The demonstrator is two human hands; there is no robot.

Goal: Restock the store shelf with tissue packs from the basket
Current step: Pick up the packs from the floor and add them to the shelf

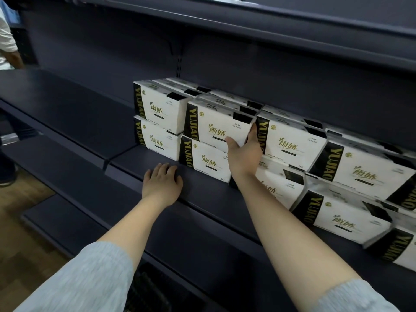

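White tissue packs with black and gold ends stand two high along a dark shelf (202, 192). My right hand (244, 152) grips the lower right corner of an upper pack (211, 124), thumb on its front face and fingers reaching along its right side. That pack sits on a lower pack (204, 162). My left hand (163, 184) rests palm down on the bare shelf board just left of the lower pack, fingers lightly curled, holding nothing. The basket (146, 291) shows only as a dark mesh patch at the bottom, under the shelf edge.
More packs (360, 174) fill the shelf to the right, some leaning. The shelf (67, 113) to the left carries nothing. Another shelf (292, 21) hangs overhead. A person (6, 41) stands at the far left on the wooden floor (27, 221).
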